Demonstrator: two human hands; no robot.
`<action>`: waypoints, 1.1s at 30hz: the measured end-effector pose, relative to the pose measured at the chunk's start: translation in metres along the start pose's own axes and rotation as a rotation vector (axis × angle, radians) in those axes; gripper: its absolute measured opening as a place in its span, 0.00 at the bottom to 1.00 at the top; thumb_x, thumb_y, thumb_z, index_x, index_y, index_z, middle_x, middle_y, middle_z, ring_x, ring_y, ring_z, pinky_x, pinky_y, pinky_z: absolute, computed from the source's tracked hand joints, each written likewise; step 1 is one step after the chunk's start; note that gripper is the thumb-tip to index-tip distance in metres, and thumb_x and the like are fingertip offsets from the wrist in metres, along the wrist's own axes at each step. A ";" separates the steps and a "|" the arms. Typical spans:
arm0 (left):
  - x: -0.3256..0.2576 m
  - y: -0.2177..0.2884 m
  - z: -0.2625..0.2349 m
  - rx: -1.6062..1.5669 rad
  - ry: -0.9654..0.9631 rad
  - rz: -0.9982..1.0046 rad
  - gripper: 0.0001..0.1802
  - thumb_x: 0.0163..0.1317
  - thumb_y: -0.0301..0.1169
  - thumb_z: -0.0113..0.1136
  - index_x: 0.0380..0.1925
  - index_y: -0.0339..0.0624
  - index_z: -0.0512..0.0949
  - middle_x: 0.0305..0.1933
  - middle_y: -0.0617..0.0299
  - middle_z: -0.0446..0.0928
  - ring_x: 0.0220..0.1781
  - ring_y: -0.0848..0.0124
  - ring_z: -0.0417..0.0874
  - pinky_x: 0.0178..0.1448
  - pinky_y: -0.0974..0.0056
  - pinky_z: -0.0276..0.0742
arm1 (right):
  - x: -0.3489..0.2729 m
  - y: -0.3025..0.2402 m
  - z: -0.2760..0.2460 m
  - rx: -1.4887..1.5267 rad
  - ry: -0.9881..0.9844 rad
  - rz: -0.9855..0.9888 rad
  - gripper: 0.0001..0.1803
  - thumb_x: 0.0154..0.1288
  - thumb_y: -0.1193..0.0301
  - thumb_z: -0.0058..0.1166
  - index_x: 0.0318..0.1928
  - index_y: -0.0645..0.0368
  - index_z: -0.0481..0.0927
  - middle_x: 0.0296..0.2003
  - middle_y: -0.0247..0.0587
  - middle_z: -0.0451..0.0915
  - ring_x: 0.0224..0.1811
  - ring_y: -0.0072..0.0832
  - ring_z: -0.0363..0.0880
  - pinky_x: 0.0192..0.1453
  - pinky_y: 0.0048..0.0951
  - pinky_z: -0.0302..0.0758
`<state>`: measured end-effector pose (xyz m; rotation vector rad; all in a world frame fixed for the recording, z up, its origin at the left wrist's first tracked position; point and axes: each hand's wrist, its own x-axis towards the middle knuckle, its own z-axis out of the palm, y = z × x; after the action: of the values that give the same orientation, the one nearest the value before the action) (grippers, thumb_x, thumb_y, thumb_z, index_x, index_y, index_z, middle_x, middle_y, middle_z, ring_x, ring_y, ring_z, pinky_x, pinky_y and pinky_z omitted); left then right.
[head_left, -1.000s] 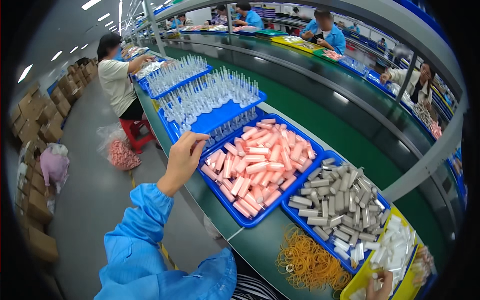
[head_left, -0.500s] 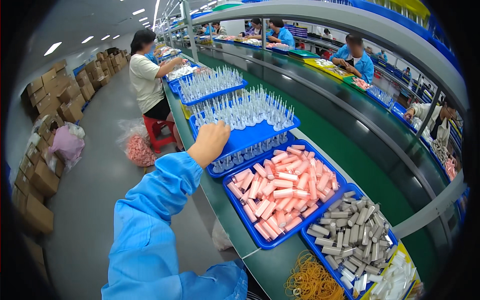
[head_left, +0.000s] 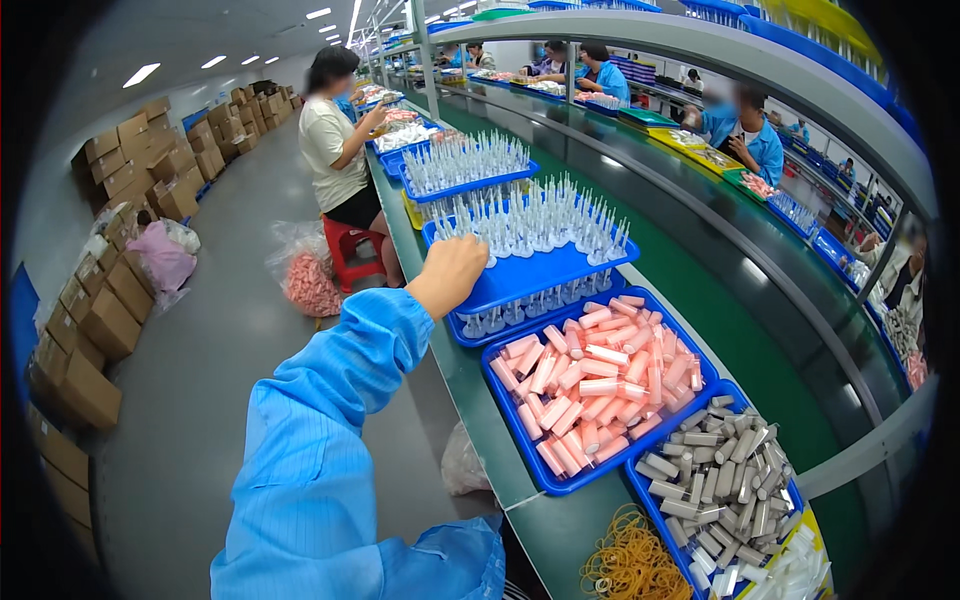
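Note:
My left hand [head_left: 450, 275], in a blue sleeve, reaches over the near left part of a blue tray [head_left: 515, 280]. Its fingers are curled together by the closest of the translucent spiked pieces [head_left: 545, 220], which stand upright in rows on the tray's far part. What the fingertips hold, if anything, is hidden. This tray rests on a layer of similar upright pieces [head_left: 540, 300] in another blue tray beneath. In front lies a blue tray [head_left: 560, 487] heaped with pink cylinders [head_left: 600, 385] in clear sleeves. My right hand is out of the picture.
Grey cylinders [head_left: 720, 480] fill a blue tray at the lower right, beside yellow rubber bands [head_left: 637, 560] and white clear-sleeved pieces [head_left: 790, 570]. Behind the bench runs a green conveyor [head_left: 690, 290]. A person [head_left: 340, 150] sits farther left on a red stool [head_left: 350, 255].
The whole view has shifted, so the bench appears farther right. My left hand stays at the tray's near left part. The person on the stool has raised their hands.

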<state>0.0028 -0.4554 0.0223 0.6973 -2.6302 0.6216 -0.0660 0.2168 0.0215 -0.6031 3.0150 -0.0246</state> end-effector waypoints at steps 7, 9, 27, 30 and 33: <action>-0.031 0.011 -0.044 -0.305 0.129 -0.031 0.14 0.56 0.23 0.60 0.44 0.39 0.77 0.36 0.54 0.75 0.38 0.57 0.83 0.41 0.58 0.80 | -0.027 -0.003 -0.017 0.150 0.129 0.141 0.21 0.67 0.70 0.56 0.59 0.63 0.75 0.44 0.58 0.79 0.46 0.49 0.77 0.49 0.40 0.75; -0.038 0.028 -0.074 -0.617 0.214 -0.098 0.17 0.55 0.22 0.62 0.46 0.36 0.77 0.36 0.54 0.75 0.38 0.58 0.83 0.41 0.60 0.80 | -0.031 -0.007 -0.018 0.338 0.204 0.268 0.22 0.70 0.69 0.55 0.62 0.63 0.72 0.44 0.55 0.79 0.47 0.46 0.77 0.50 0.37 0.75; -0.168 0.300 -0.158 -1.922 -0.624 0.694 0.14 0.59 0.20 0.65 0.45 0.40 0.82 0.43 0.58 0.77 0.46 0.65 0.79 0.50 0.63 0.76 | 0.013 -0.077 0.022 2.056 0.116 0.368 0.34 0.68 0.74 0.54 0.70 0.56 0.54 0.47 0.47 0.77 0.41 0.33 0.85 0.41 0.27 0.83; -0.176 0.303 -0.156 -1.955 -0.734 0.703 0.14 0.60 0.21 0.64 0.47 0.39 0.80 0.47 0.56 0.74 0.47 0.66 0.77 0.50 0.63 0.76 | 0.008 -0.075 0.024 2.119 0.081 0.345 0.27 0.72 0.72 0.50 0.68 0.57 0.58 0.48 0.46 0.77 0.46 0.34 0.83 0.46 0.28 0.81; -0.175 0.306 -0.163 -1.964 -0.856 0.652 0.12 0.62 0.21 0.63 0.46 0.37 0.80 0.48 0.56 0.73 0.48 0.66 0.77 0.51 0.65 0.76 | 0.006 -0.075 0.036 2.133 0.115 0.332 0.24 0.73 0.71 0.49 0.66 0.58 0.62 0.46 0.45 0.79 0.45 0.28 0.82 0.47 0.28 0.79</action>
<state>0.0180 -0.0689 -0.0143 -0.6681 -2.3688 -2.2804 -0.0405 0.1451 -0.0128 0.2019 1.3919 -2.4878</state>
